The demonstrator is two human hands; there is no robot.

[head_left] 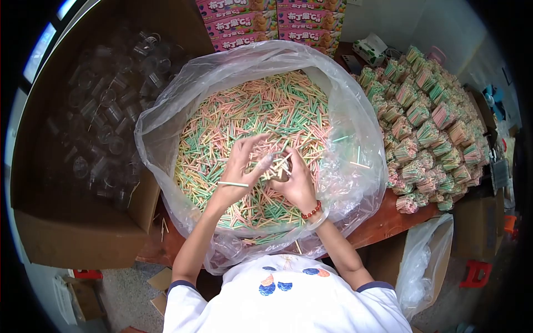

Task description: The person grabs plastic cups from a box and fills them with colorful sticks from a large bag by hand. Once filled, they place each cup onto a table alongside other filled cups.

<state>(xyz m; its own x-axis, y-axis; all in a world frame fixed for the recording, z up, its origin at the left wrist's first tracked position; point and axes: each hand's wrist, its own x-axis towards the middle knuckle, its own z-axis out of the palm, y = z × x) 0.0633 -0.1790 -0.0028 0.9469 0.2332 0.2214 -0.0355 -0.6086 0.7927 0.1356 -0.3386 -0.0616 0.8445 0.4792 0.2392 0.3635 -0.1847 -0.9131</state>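
Note:
Short pastel sticks [222, 133] in pink, green and yellow fill a big clear plastic bag [355, 116] that stands wide with its rim spread. Over the middle of the pile, my right hand [297, 180] curls around a small loose bunch of sticks [280, 166], their ends pointing toward my other hand. My left hand [241, 164] is beside it, fingers bent and apart, its thumb close to the bunch. One pale green stick [233, 183] lies across my left wrist. A few single sticks cling to the bag's right inner side.
At left, a large cardboard box [66, 233] holds many clear plastic cups [105, 111]. Bundled sticks [427, 127] are stacked high on the right of the red-brown table [388, 222]. Pink printed cartons [272, 25] stand behind the bag. A plastic-lined box [425, 266] is below right.

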